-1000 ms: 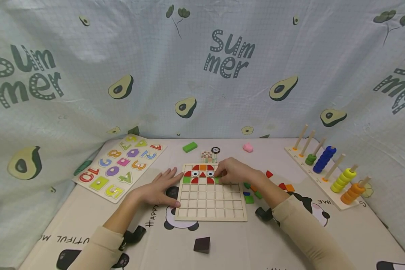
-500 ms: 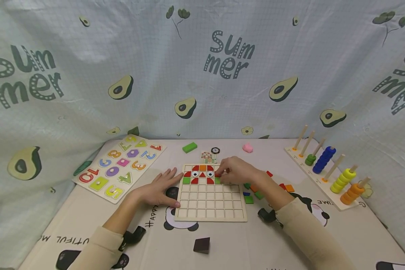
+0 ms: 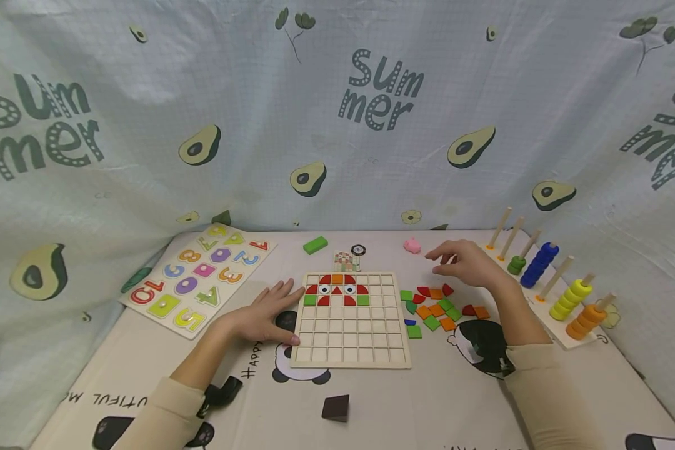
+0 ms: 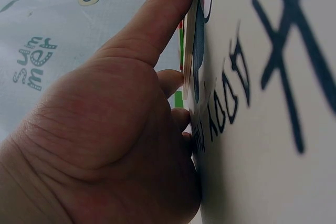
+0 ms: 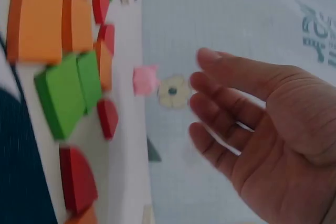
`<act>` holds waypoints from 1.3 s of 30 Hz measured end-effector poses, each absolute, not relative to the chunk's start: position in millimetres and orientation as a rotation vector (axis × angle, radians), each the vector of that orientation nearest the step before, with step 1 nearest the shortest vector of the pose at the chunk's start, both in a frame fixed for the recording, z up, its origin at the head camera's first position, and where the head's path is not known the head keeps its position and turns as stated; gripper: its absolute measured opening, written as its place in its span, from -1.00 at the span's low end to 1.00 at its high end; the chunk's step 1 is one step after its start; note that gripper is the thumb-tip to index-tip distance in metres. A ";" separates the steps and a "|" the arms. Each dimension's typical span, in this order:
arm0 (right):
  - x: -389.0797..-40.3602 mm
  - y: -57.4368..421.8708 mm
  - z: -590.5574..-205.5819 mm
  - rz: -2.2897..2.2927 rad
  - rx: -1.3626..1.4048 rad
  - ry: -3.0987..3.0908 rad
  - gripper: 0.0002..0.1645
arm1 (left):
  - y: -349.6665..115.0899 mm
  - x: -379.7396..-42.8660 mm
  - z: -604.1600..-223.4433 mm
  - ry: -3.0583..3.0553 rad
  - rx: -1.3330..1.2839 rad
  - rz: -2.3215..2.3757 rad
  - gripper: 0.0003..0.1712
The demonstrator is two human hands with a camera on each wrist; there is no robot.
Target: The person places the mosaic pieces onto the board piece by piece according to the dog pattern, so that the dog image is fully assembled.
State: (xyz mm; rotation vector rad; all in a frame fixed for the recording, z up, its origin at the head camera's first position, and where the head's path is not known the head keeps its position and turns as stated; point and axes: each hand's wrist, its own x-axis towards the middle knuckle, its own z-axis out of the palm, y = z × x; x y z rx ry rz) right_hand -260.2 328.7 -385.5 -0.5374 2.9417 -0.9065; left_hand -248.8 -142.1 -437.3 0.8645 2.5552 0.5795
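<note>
A wooden grid board (image 3: 351, 340) lies on the table. Red, orange, green and eye-marked pieces (image 3: 337, 290) fill part of its top rows at the left. My left hand (image 3: 261, 315) is spread at the board's left edge, its thumb and fingertips touching the frame. To the right of the board, my right hand (image 3: 469, 265) hovers beyond a scatter of loose tiles (image 3: 444, 306). The right wrist view shows that hand (image 5: 262, 124) holding nothing, fingers loosely bent and apart from the green tile (image 5: 60, 98) and its neighbours.
A number puzzle board (image 3: 202, 275) lies at the left. At the right stands a peg counter (image 3: 545, 300) with coloured rings. Behind the grid board are a patterned card (image 3: 346, 261), a green block (image 3: 315, 245) and a pink figure (image 3: 412, 245). A dark block (image 3: 335, 408) sits in front.
My right hand has left the board and moved right, above the loose tiles, uncovering a red piece at the pattern's right side. My left hand has stayed put.
</note>
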 end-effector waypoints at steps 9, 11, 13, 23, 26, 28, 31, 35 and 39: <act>-264.3 361.2 -406.5 -0.824 -0.374 2.733 -0.76 | -141.9 -249.7 -437.6 2.559 0.862 0.569 0.26; -265.1 362.1 -410.0 -0.819 -0.373 2.718 -0.79 | -141.8 -249.8 -437.4 2.564 0.864 0.569 0.26; -266.3 361.9 -412.9 -0.811 -0.375 2.718 -0.80 | -141.8 -249.9 -436.8 2.564 0.850 0.564 0.27; -272.5 358.3 -418.6 -0.989 -0.420 2.650 -0.78 | -143.8 -250.3 -436.4 2.577 0.850 0.575 0.27; -273.3 356.9 -419.0 -1.065 -0.456 2.627 -0.85 | -144.1 -250.2 -437.0 2.576 0.852 0.577 0.26; -272.5 352.6 -416.2 -1.124 -0.483 2.612 -0.88 | -144.1 -250.1 -437.4 2.573 0.860 0.579 0.26; -270.9 338.9 -409.0 -1.223 -0.563 2.609 -0.86 | -143.8 -250.0 -437.8 2.571 0.866 0.572 0.26; -268.7 307.3 -399.1 -1.270 -0.713 2.654 -0.81 | -143.1 -249.6 -437.4 2.567 0.872 0.570 0.26; -268.0 268.9 -391.7 -1.180 -0.846 2.723 -0.77 | -142.2 -248.6 -436.4 2.562 0.879 0.582 0.25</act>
